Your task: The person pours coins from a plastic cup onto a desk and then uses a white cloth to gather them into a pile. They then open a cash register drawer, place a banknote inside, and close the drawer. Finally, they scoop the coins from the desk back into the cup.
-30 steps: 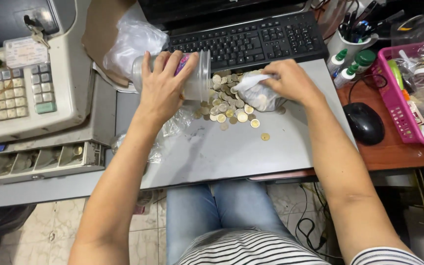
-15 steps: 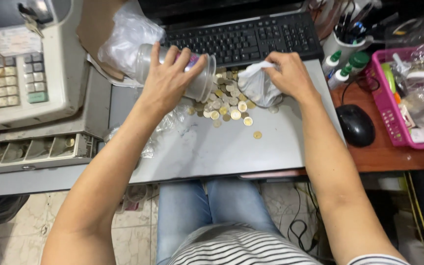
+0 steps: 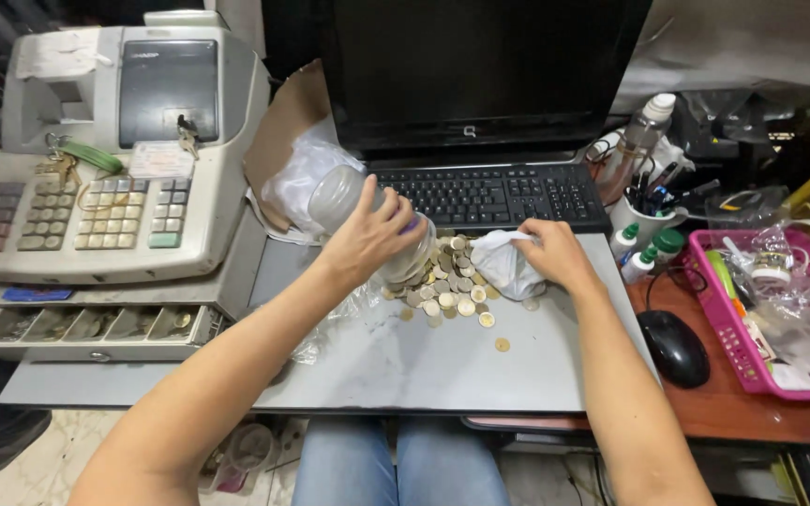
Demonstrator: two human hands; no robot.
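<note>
Left hand [image 3: 367, 239] grips a tipped clear jar [image 3: 367, 220] (mouth over the coins [image 3: 442, 281]); right hand [image 3: 546, 253] clutches a white bag [image 3: 499, 262] beside them.

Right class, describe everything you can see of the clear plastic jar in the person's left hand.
The jar is clear, cloudy plastic, round and wide-mouthed, with no lid on. It is tipped on its side, mouth down toward the coins on the grey board. The left hand grips its middle; a plastic bag lies behind its base.
</note>
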